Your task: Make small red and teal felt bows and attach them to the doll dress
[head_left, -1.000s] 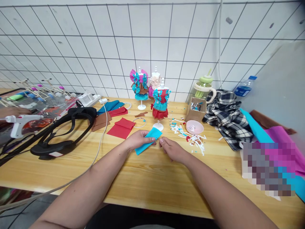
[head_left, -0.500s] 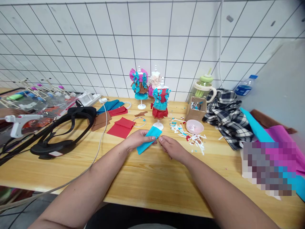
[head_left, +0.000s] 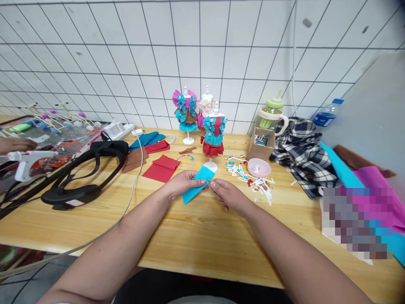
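A folded strip of turquoise crepe paper point(head_left: 190, 196) slants above the tabletop in front of me. My left hand point(head_left: 183, 185) is closed on it, thumb on top. At the strip's right edge, my right hand point(head_left: 230, 195) is closed in a pinch with its fingertips close to the paper; what they hold is too small to make out. Just behind the paper stands a white mini dress form point(head_left: 216, 114) in a red and turquoise paper dress. Folded red crepe paper point(head_left: 160, 169) lies left of my left hand, with a thin hoop point(head_left: 185, 166) beside it.
Two more dressed forms, one with a magenta and turquoise dress point(head_left: 186, 109), stand behind. To the right are white scraps point(head_left: 264, 185), a pink dish point(head_left: 259, 167), a cardboard box point(head_left: 260, 147) and plaid cloth point(head_left: 299, 143). Leftward lie a black headset point(head_left: 72, 194), glue gun point(head_left: 30, 162) and another person's hand point(head_left: 15, 145).
Both my hands and the turquoise paper stay nearly still. At the far left, the other person's hand has shifted into clearer view behind the glue gun.
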Demonstrator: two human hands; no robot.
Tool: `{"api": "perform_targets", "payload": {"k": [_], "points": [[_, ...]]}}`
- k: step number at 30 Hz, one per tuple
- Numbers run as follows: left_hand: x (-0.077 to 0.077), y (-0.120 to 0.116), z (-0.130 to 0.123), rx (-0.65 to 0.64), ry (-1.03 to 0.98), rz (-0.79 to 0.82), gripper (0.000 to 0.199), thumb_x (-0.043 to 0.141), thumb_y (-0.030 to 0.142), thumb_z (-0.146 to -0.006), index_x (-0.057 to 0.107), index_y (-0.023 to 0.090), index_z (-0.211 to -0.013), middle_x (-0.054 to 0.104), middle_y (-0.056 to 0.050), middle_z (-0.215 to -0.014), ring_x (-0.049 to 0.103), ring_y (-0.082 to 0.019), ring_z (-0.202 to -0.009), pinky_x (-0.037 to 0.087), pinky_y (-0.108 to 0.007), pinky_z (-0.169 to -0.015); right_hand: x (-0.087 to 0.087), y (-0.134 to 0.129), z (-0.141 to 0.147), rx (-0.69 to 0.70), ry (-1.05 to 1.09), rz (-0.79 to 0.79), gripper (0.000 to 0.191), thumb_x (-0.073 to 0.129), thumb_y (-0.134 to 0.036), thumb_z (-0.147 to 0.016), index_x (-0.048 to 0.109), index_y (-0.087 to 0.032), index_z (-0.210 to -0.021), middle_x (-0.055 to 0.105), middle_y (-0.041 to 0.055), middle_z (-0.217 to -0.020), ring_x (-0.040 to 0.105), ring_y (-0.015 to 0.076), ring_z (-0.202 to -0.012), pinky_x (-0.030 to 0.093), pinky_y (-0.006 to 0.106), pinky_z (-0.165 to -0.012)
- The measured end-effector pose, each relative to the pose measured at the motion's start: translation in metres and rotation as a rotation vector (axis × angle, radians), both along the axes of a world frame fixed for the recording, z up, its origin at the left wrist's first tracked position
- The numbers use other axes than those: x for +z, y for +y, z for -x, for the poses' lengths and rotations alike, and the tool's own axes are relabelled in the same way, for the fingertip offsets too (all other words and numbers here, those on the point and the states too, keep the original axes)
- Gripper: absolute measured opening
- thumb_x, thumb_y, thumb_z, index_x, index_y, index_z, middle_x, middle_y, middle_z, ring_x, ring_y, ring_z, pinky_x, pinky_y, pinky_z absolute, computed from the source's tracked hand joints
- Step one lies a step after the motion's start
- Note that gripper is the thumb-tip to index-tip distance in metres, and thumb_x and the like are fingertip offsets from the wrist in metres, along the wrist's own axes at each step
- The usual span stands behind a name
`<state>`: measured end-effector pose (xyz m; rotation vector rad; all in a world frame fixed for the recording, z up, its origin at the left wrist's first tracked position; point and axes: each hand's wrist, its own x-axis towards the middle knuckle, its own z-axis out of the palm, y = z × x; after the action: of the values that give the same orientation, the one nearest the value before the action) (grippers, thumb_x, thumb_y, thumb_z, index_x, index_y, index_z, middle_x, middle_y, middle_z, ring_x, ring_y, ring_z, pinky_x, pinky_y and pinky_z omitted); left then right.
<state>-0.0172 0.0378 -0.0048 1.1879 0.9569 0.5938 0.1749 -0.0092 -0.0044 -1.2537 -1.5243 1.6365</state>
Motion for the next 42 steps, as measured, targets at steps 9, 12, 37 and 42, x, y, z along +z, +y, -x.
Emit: {"api": "perform_targets", "payload": {"k": [9,12,37,42], "points": [[-0.0038,0.0021,0.0014,-0.023,-0.004,-0.017,0.036,0.079,0.040,-0.064,0.069,0.014,-0.086,0.070,-0.003,-0.080,0.063,-0.016,-0.076,0.046,-0.028,-0.076,0.0007,0.0007,-0.0004,0.009,-0.006,-0.006,0.030,0.039,-0.046,-0.091,0.053,-0.020,-0.086,0.029,-0.0083,-0.054,0.028,0.0075,-0.040,0.031,0.017,-0.033],[-0.0050,0.0025,0.0021,-0.030,-0.014,-0.009,0.035,0.079,0.040,-0.065,0.069,0.014,-0.085,0.071,-0.003,-0.080,0.063,-0.017,-0.077,0.046,-0.028,-0.077,0.0002,0.0013,-0.0017,0.012,-0.050,-0.008,0.030,0.038,-0.046,-0.092,0.049,-0.021,-0.081,0.030,-0.0080,-0.053,0.030,0.0081,-0.040,0.033,0.018,-0.033],[-0.0065,-0.0010,-0.0001,-0.103,-0.037,0.069,0.037,0.079,0.039,-0.065,0.072,0.015,-0.093,0.073,-0.005,-0.086,0.065,-0.017,-0.077,0.047,-0.026,-0.074,-0.0071,0.0033,-0.0032,0.025,-0.080,-0.051,0.034,0.042,-0.054,-0.087,0.047,-0.021,-0.079,0.034,-0.0070,-0.057,0.034,0.0082,-0.043,0.031,0.018,-0.034],[-0.0040,-0.0012,-0.0004,0.001,-0.012,0.070,0.038,0.081,0.040,-0.063,0.072,0.014,-0.088,0.072,-0.003,-0.079,0.060,-0.012,-0.064,0.043,-0.023,-0.062,-0.0054,0.0023,-0.0023,-0.004,-0.041,-0.027,0.037,0.043,-0.057,-0.086,0.043,-0.022,-0.075,0.033,-0.0077,-0.055,0.032,0.0077,-0.043,0.030,0.018,-0.035]]}}
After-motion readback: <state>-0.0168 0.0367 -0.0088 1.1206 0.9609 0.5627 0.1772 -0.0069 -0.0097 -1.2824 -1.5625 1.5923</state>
